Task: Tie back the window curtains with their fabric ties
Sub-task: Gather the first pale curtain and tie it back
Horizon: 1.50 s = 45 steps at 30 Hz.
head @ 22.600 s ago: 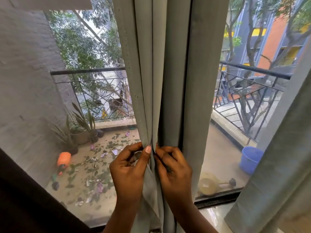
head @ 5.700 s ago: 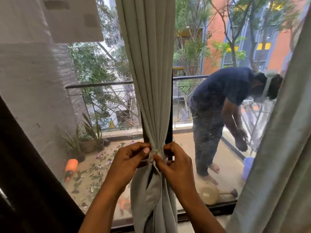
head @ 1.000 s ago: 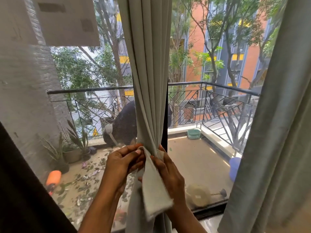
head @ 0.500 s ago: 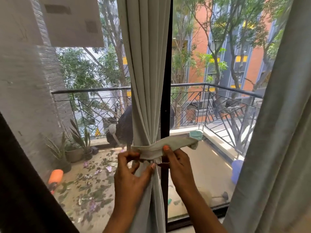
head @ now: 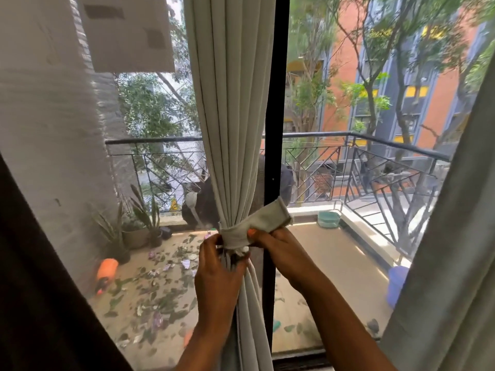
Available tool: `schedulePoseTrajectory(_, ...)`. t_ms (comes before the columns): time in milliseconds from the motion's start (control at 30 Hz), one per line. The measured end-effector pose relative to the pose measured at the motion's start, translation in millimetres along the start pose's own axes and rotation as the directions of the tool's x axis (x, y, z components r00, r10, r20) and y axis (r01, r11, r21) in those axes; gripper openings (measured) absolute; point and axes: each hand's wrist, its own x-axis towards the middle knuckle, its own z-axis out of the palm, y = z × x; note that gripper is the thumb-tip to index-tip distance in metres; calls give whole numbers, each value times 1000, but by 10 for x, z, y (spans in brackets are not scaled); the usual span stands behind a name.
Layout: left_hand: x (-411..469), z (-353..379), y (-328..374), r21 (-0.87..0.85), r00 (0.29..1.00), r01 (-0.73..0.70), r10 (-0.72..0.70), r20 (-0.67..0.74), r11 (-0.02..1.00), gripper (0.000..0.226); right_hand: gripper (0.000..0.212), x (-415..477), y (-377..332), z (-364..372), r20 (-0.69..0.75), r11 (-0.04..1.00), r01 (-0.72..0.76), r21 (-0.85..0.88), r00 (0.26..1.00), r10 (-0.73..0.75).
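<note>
Bkgd: window onto a balcony, railing (head: 321, 135) and leaf-strewn balcony floor (head: 334, 258) beyond the glass, black frame post (head: 276, 103) at centre. Item 1: grey curtain (head: 230, 103), gathered to a vertical bunch just left of the post. Item 2: fabric tie (head: 254, 223), band wrapped level round the bunch; free tail slants up-right across the post (long axis toward R side). L hand (head: 217, 271): fingers curled on the bunch directly under the band, touching it. R hand (head: 278, 247): thumb and fingers pinch the tail at its root, so R is nearer for any pull; L prob. anchors.
</note>
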Motion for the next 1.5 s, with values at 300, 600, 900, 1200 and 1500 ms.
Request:
schedulePoseTrajectory(300, 164, 146, -64, 84, 999, 14, -17, 30, 996, 34, 17, 264, 151, -420, -264, 989, 121, -88, 954, -141)
schedulePoseTrajectory(600, 191, 223, -56, -194, 990, 3, 23, 136, 981, 37, 24, 424, 332, -622, -27, 691, -123, 712, 979, 201)
schedulePoseTrajectory(900, 40, 354, 131, -143, 987, 111, -92, 132, 984, 67, 30, 405, 620, -508, 226, 434, -288, 854, 956, 189)
schedulePoseTrajectory(1200, 6, 319, 137, 162, 993, -115, 119, -16, 980, 30, 14, 483, 431, -755, 26, 887, -98, 451, 995, 96)
schedulePoseTrajectory(1500, 47, 235, 221, 49, 996, -85, 86, -8, 995, 35, 6, 585, 422, -1091, -216, 929, -4, 369, 972, 89)
